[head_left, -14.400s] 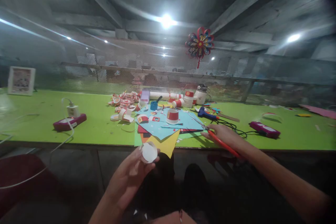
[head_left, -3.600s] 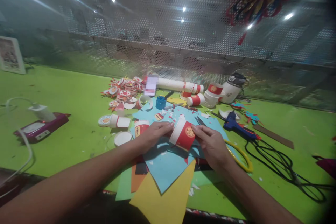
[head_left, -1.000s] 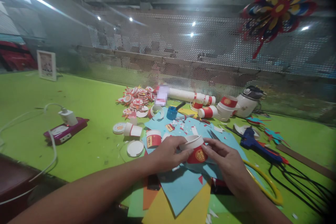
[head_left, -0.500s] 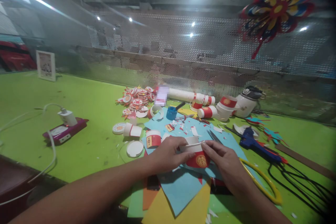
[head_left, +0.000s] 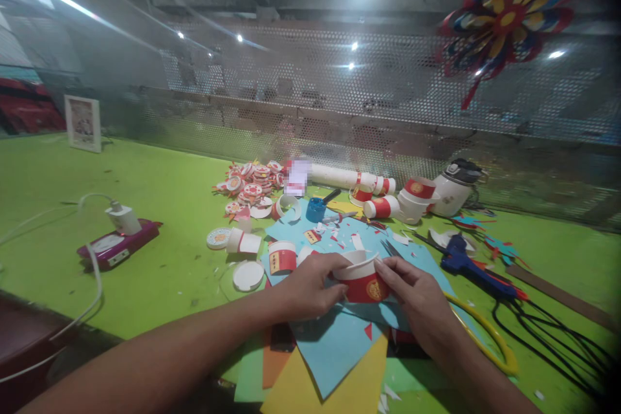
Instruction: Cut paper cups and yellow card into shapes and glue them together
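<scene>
Between my two hands is a red and white paper cup (head_left: 363, 284) with a gold emblem, its wall cut or opened at the rim. My left hand (head_left: 320, 284) pinches the cup's left side between thumb and fingers. On the right edge of the rim, my right hand (head_left: 405, 281) grips the paper with thumb and fingertips. Under the hands lie sheets of light blue paper (head_left: 327, 349) over yellow and green ones. Just behind my right hand are the blades of scissors (head_left: 389, 248), with a yellow handle (head_left: 502, 343) showing beyond my wrist.
A blue glue gun (head_left: 473, 268) with black cables lies at right. Paper cups (head_left: 282, 257), white lids (head_left: 248, 276) and paper scraps surround the work spot. A heap of decorated discs (head_left: 255, 184), a blue tape roll (head_left: 316, 209) and a white kettle-like jug (head_left: 453, 187) stand farther back. A purple power strip (head_left: 119, 242) lies left.
The cup has tilted slightly in my hands, so more of its inside shows and the emblem is turned. Both hands keep their hold. The view has shifted a little.
</scene>
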Tool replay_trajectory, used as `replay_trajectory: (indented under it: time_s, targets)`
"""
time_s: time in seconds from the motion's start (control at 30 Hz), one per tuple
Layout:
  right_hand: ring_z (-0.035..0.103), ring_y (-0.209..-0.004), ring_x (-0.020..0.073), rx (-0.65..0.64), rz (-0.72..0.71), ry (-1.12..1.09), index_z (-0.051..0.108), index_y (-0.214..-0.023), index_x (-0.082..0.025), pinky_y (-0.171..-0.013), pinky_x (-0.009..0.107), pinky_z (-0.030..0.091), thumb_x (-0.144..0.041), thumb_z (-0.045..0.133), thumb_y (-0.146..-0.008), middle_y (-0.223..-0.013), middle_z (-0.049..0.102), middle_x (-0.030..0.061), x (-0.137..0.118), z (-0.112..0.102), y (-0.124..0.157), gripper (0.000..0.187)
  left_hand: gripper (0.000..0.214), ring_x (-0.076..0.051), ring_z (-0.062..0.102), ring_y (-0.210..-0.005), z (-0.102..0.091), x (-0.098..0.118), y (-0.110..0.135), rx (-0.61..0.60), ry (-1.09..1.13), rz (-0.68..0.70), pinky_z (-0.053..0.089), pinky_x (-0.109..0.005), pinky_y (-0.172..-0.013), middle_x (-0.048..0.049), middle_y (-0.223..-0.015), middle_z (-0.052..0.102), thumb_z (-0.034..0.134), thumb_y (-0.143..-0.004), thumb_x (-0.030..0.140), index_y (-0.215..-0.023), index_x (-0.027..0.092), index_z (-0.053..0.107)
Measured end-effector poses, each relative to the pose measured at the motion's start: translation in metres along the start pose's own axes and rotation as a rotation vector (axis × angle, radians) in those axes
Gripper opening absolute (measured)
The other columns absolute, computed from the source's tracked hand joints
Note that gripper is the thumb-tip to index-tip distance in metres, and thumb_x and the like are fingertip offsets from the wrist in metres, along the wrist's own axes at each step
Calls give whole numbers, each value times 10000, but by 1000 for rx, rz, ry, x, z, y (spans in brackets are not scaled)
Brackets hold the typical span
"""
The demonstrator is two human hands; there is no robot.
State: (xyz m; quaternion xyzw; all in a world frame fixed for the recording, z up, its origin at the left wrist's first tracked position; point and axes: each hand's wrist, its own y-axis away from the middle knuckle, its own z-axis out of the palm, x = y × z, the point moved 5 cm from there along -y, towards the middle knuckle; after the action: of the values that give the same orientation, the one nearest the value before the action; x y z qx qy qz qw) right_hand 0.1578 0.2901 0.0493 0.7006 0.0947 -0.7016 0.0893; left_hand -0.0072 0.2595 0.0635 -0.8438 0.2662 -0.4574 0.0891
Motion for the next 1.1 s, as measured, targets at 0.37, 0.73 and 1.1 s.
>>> replay_trajectory:
  time_s: [0.37,0.73,1.1]
  targets:
    - [493,-611,127,-44,24,-24,609,-688,-160,-547,226,411,-454,665,-770,-632,562,-12,5,1,0,310,219,-122,475,-618,-1,-12,-4,44,-20,-125,362,-234,-576,10,-667,524,565,-788,348,-682,163,512]
    - [504,-600,134,-46,13,-52,619,-680,-167,-569,246,447,-475,676,-751,-639,585,-8,8,-2,-3,321,183,-121,484,-612,0,-9,-3,46,-34,-102,367,-231,-572,9,-661,535,551,-787,306,-678,163,518]
    - [569,-647,173,-22,28,-81,666,-745,-186,-602,268,463,-443,690,-750,-655,653,0,5,-2,-4,258,205,-121,487,-633,0,-10,-3,27,-23,-83,371,-229,-592,11,-668,542,511,-823,309,-697,153,557]
